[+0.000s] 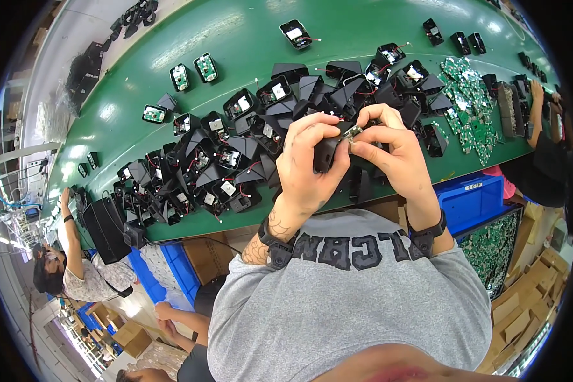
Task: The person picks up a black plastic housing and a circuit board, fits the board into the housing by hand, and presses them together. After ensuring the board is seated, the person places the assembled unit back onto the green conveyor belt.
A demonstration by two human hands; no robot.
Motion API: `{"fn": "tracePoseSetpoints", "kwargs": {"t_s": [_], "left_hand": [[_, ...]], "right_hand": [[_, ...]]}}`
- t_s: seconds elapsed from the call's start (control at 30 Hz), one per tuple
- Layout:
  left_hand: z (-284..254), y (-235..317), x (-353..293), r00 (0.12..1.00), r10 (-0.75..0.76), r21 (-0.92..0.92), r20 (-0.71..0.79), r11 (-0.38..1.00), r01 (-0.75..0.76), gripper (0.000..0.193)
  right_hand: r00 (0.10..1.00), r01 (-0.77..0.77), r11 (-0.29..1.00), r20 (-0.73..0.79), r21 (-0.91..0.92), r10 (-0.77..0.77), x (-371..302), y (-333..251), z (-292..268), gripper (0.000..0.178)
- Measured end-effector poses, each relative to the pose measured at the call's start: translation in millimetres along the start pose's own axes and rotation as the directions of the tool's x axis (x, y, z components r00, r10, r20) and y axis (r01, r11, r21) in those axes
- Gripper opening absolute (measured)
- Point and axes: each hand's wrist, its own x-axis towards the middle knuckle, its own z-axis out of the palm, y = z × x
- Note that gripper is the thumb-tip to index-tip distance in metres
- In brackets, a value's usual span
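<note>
Over the near edge of the green bench, my left hand [302, 167] is closed around a black plastic housing [325, 155]. My right hand [396, 148] pinches a small circuit board [351, 133] at the housing's upper right. Fingers hide most of the board, and whether it touches the housing I cannot tell. Beyond and to the left of my hands lies a pile of black housings [251, 146], many with white parts and red wires inside. A heap of loose green circuit boards [468, 118] lies to the right.
Several housings with green boards [205, 67] stand apart on the green bench [235, 38]. Blue bins [471, 202] sit below its near edge. A co-worker [76, 274] works at the left, and another co-worker's arm [536, 111] reaches in at the right. Cardboard [522, 312] lies at lower right.
</note>
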Motion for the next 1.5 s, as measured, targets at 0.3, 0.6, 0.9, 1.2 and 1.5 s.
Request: {"fn": "tracePoseSetpoints", "kwargs": {"t_s": [0.3, 0.6, 0.9, 1.2, 1.5], "left_hand": [[-4.3, 5.4, 4.4, 0.995, 0.091, 0.096, 0.035, 0.991, -0.094, 0.037], [-7.6, 11.1, 2.2, 0.985, 0.095, 0.138, 0.146, 0.984, -0.116, 0.037], [-8.1, 10.7, 2.2, 0.981, 0.128, 0.156, 0.143, 0.976, -0.15, 0.037], [-9.4, 11.3, -5.6, 0.951, -0.242, 0.016, 0.193, 0.97, 0.244, 0.036], [-26.7, 8.8, 4.0, 0.822, -0.385, -0.119, 0.42, 0.874, 0.471, 0.048]], "right_hand": [[0.999, 0.016, 0.992, 0.037, 0.126, -0.021, -0.9, 4.5, -1.9, 0.01], [0.992, -0.072, 0.975, 0.118, 0.21, 0.047, -5.2, 8.2, -7.2, 0.01], [0.988, -0.086, 0.839, -0.063, 0.537, 0.142, -9.1, 7.1, 9.0, 0.011], [0.988, -0.066, 0.867, -0.09, 0.494, 0.126, -7.8, 9.5, 8.6, 0.02], [0.946, -0.291, 0.659, 0.105, 0.694, 0.308, -9.2, 17.1, 3.1, 0.012]]}}
